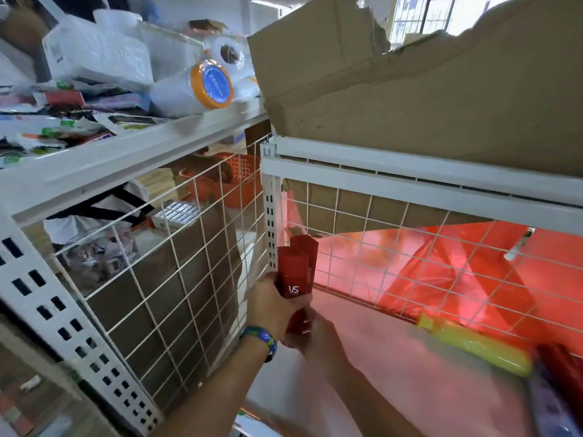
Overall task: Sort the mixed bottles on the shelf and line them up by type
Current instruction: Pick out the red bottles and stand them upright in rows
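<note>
Vantage: one wide-angle camera on the person's head, the only view here, so nothing is shared.
Facing: forward and down into the white shelf rack [410, 181], frame tilted, uprights leaning.
Nearness: right up close, forearms reaching in from the bottom edge, left hand [271, 305] and right hand [315, 339] meeting on the red bottles [295, 272] just below centre.
Edges: lower right corner blurred.

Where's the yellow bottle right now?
Head view, lower right: the yellow bottle lies on the shelf, just in front of the wire mesh back, with a red bottle to its right at the frame edge.
</note>
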The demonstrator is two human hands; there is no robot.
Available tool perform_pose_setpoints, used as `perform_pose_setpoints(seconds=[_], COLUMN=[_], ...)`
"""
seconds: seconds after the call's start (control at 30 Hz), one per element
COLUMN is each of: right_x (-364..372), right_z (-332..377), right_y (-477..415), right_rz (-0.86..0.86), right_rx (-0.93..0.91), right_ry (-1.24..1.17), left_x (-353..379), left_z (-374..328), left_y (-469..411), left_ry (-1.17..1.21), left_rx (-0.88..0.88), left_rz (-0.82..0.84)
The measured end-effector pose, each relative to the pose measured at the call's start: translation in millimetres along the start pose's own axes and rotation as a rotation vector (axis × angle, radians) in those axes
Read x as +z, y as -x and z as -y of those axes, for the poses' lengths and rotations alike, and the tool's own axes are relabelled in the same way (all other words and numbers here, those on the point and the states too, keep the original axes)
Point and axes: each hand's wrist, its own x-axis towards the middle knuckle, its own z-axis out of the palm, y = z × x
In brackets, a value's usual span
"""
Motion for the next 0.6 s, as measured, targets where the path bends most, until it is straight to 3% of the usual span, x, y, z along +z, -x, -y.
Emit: perform_pose_setpoints(seconds=[0.17, 0.27, 0.37, 0.5, 0.6], right_x=[5, 3, 17, 18, 21], right_z=[-6, -1, -10, -2, -3], right_y=[-5, -2, -5, -14, -23], right_rz=[-0.097, -0.166, -0.111, -0.189, -0.214], right_rx=[-0.038, 0.029, 0.045, 0.211, 0.209], right_ry=[0.089, -0.008, 0.128, -0.174, -0.182], left_x=[1, -6, -18, -28, -34], left_z=[9, 26, 42, 50, 51], left_y=[1, 4, 5, 11, 18], left_ry=[0.051, 0.061, 0.061, 0.044, 0.031], left_rx=[0.003, -0.053, -0.102, -0.111, -0.091], left_rz=[0.041, 0.032, 0.03, 0.027, 0.046])
